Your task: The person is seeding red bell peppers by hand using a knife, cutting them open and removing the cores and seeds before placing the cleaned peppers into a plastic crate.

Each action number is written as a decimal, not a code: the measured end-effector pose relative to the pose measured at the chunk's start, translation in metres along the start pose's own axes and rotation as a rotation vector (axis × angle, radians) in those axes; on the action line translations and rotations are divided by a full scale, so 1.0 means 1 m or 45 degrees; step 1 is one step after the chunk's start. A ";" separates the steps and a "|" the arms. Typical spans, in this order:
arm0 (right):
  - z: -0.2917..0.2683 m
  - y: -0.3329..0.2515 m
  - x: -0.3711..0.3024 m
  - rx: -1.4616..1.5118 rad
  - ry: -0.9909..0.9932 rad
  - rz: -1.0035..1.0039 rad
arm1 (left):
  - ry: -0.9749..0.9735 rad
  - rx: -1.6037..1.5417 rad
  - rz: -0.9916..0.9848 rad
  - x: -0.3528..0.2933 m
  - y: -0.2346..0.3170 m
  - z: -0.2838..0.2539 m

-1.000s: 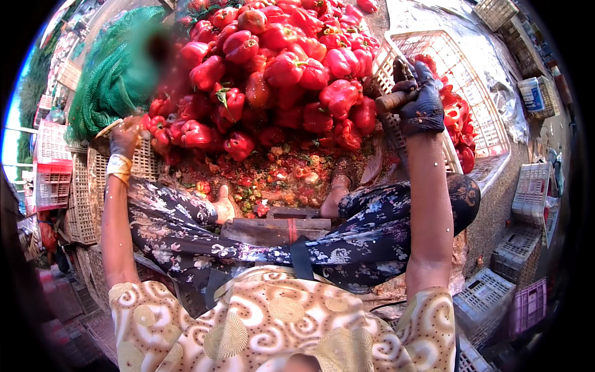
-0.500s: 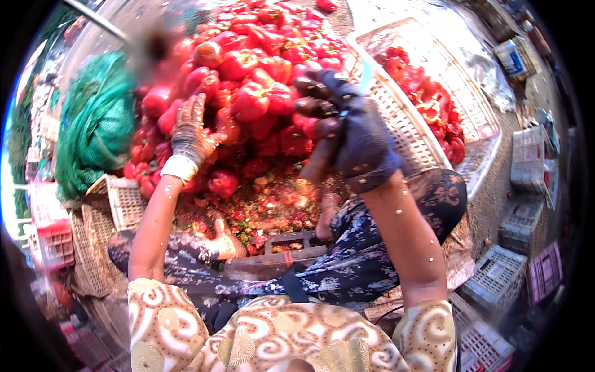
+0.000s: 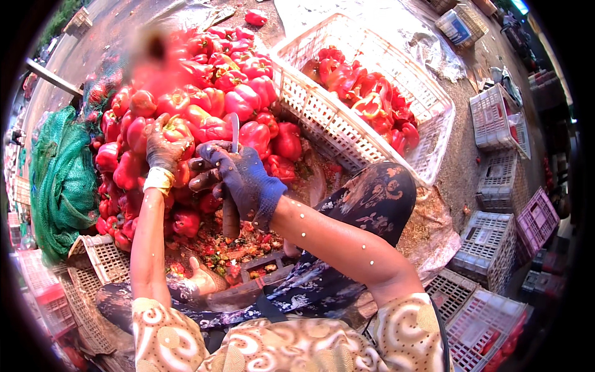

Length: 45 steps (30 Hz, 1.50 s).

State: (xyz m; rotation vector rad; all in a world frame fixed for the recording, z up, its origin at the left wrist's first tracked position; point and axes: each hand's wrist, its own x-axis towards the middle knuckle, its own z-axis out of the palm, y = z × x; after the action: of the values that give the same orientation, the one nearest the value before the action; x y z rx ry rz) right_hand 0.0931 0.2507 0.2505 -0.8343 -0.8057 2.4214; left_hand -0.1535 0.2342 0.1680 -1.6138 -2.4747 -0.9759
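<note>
My left hand [image 3: 165, 150], in a dark, worn glove with a pale wristband, has its fingers closed around a red bell pepper [image 3: 178, 129] at the front of a big heap of red bell peppers [image 3: 242, 102]. Beside it on the right, my right hand [image 3: 245, 177] wears a blue-and-black glove and grips a knife. The knife's narrow blade [image 3: 235, 131] points up and away, close to the held pepper, and its brown handle [image 3: 230, 217] sticks out below the fist. Part of the heap's far left is blurred by a smudge.
A white slatted crate [image 3: 347, 133] to the right holds cut red peppers [image 3: 369, 102]. Green netting [image 3: 62, 180] lies left of the heap. Seeds and pepper scraps [image 3: 238, 254] cover the ground before my legs. Several more crates [image 3: 486, 242] stand at the right.
My right hand with the knife has swung left from beside the crate to my left hand. My left hand has closed on a pepper. The view has shifted right.
</note>
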 end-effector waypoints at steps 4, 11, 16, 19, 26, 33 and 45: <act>-0.008 0.022 0.016 0.101 -0.124 0.178 | 0.235 -0.837 -0.064 -0.028 0.021 -0.036; -0.008 0.023 0.011 0.210 -0.354 0.180 | 0.564 -0.800 0.016 -0.099 0.131 -0.056; -0.001 0.026 0.015 -0.432 -0.360 -0.703 | 0.292 -1.134 0.042 -0.119 0.111 -0.068; 0.006 0.017 0.012 -0.664 -0.482 -0.943 | -0.018 -1.301 -0.077 -0.120 0.104 -0.097; 0.005 0.022 0.013 -1.131 -0.466 -0.910 | -0.074 -1.637 -0.393 -0.126 0.092 -0.097; 0.012 0.018 -0.002 -1.333 -0.408 -0.548 | 0.288 -1.013 -0.114 -0.132 0.067 -0.069; 0.025 0.040 -0.022 -1.110 -0.587 0.453 | 0.786 -0.479 -0.250 -0.117 0.058 -0.077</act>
State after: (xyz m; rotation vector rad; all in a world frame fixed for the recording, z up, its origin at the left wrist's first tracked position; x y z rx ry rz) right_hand 0.0831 0.1989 0.2495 -0.7369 -2.1388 2.5780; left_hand -0.0744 0.1149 0.2166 -0.9150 -2.1159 -1.7330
